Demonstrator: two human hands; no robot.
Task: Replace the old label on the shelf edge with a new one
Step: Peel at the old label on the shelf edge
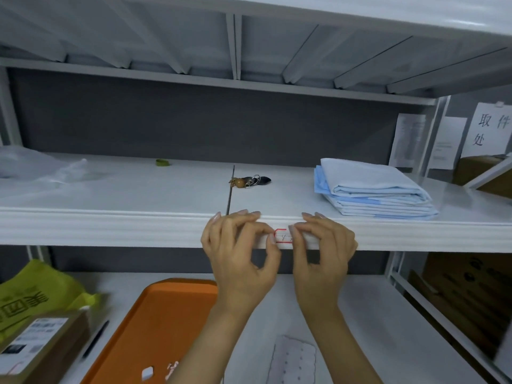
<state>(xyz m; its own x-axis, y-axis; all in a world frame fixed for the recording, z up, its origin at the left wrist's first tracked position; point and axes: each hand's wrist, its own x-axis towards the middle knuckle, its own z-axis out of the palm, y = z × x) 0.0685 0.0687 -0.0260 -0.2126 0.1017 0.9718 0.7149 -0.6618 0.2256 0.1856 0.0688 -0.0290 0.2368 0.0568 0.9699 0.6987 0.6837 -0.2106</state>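
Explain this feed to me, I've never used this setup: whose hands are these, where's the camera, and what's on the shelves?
No machine: a person's bare hands, filmed by one camera on their head, looking down. The left hand and right hand pinch the ends of a red-bordered label on the white shelf edge. On that shelf lie folded blue cloth and a keyring; below, an orange tray, a green bag and a parcel.
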